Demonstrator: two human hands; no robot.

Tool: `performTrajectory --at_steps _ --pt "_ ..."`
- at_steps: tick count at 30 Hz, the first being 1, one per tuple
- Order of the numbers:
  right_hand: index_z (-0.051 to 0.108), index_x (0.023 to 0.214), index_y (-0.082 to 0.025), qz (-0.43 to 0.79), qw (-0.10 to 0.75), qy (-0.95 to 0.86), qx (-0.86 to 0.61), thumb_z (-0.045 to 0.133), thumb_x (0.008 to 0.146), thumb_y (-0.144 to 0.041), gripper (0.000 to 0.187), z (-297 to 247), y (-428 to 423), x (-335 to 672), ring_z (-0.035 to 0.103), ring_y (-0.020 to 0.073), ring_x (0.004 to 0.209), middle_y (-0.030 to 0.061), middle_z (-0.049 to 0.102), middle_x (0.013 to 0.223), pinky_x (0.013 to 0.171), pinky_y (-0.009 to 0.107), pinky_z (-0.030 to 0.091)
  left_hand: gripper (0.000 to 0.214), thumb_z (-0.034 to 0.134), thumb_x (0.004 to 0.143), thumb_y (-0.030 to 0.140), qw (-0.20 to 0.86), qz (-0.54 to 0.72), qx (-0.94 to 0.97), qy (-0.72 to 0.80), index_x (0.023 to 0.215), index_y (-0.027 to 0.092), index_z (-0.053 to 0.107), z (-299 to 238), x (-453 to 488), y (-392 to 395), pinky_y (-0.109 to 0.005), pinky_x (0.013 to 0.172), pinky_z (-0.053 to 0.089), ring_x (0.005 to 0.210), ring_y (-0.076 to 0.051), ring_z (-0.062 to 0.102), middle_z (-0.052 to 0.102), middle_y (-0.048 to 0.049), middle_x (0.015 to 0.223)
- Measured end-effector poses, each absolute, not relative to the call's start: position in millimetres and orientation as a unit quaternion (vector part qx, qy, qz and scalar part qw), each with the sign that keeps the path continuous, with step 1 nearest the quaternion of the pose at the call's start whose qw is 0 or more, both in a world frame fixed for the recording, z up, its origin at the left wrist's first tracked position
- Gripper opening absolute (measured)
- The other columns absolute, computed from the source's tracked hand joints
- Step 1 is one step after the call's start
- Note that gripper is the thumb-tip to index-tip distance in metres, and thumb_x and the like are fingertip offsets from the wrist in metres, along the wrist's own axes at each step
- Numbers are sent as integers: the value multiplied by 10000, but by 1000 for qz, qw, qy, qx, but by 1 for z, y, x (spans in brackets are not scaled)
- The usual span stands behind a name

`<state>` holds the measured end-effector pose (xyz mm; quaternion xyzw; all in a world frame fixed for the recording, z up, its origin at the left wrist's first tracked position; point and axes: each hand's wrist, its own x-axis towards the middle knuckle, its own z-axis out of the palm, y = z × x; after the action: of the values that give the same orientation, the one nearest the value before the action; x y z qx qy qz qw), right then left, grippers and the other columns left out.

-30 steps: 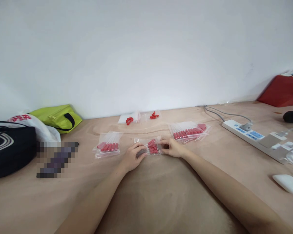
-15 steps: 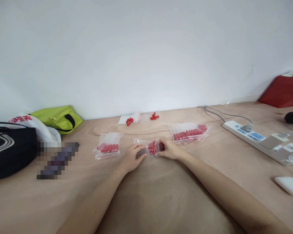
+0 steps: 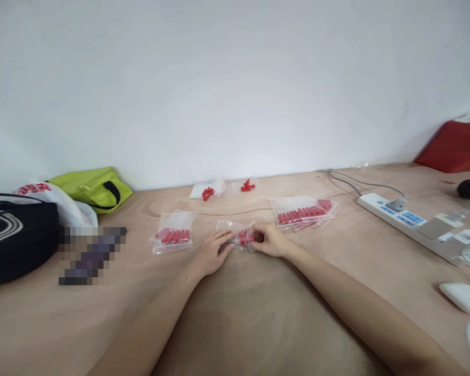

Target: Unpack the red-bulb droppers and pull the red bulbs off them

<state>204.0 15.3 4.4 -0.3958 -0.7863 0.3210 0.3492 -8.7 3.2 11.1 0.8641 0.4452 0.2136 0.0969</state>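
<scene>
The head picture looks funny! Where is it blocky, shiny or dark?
In the head view, coarse squares hide the dark thing at left; light glints off the clear bag at the right hand; the near table lies partly in shadow; the red thing at far right looks soft-edged.

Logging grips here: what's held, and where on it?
A clear bag of red pieces: the right hand grips its right end; the left hand touches its left side.

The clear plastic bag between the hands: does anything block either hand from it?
Nothing visible does: the left hand rests at one end of the clear plastic bag and the right hand holds the other. The left bag pile and right bag pile lie off to the sides.
</scene>
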Motion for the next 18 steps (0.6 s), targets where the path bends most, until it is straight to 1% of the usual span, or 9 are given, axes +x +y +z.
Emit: performTrajectory --at_steps 3,5,8,11,14,18 --pt "516 625 -159 416 392 -707 -417 573 568 -117 91 3 18 208 434 48 492 -66 496 551 481 172 344 348 424 850 315 91 206 861 457 1173 221 511 9 -10 3 -380 967 371 1114 -179 475 548 -41 1193" --pt "487 620 -164 472 407 -650 -435 575 543 -111 129 3 20 212 469 53 476 -68 508 539 466 175 373 343 430 845 318 77 207 858 464 1160 218 523 9 -11 3 -378 957 380 1095 -184 488 555 -45 1179" --pt "460 644 -176 540 413 -569 -463 591 558 -153 159 4 24 219 542 86 483 -52 545 538 467 209 443 338 447 831 336 41 218 845 487 1125 207 551 8 -12 1 -391 923 403 1045 -204 513 580 -64 1124" --pt "474 673 -175 603 432 -496 -452 644 549 -190 212 6 24 222 591 101 544 -30 595 598 523 233 491 348 462 818 358 8 232 833 503 1111 195 556 7 -13 0 -415 910 405 1037 -226 509 582 -81 1098" --pt "508 678 -159 621 448 -477 -431 709 517 -243 271 6 23 220 581 87 537 -21 611 607 539 226 491 378 442 833 351 19 231 848 476 1176 204 500 6 -14 0 -399 943 387 1101 -212 474 537 -75 1180" --pt "530 657 -148 582 444 -506 -457 724 518 -310 288 17 26 229 558 83 512 -4 615 594 513 220 473 378 412 847 354 47 205 854 477 1188 210 494 5 -14 1 -392 934 399 1095 -204 490 526 -72 1204"
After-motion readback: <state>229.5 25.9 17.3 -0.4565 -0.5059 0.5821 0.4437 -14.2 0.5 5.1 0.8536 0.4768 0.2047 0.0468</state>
